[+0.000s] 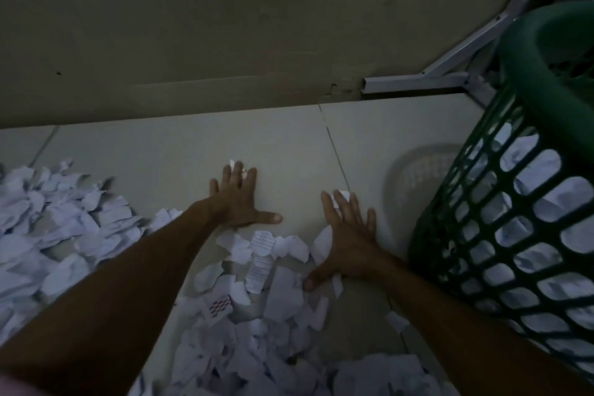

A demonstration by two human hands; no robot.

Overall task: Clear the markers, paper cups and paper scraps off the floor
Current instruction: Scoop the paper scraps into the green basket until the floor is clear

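Torn white paper scraps (pixel 257 273) lie in a heap on the pale tiled floor between my arms, and a second pile of scraps (pixel 54 222) spreads at the left. My left hand (pixel 239 199) lies flat on the floor with fingers spread, small scraps showing at its fingertips. My right hand (pixel 345 238) is also flat and spread, its palm edge against the heap, a scrap under its fingers. A green lattice basket (pixel 527 202) at the right holds crumpled paper. No markers or cups are visible.
A beige wall (pixel 193 42) meets the floor just beyond my hands. A white metal frame leg (pixel 418 82) runs along the skirting at the upper right, behind the basket. The light is dim.
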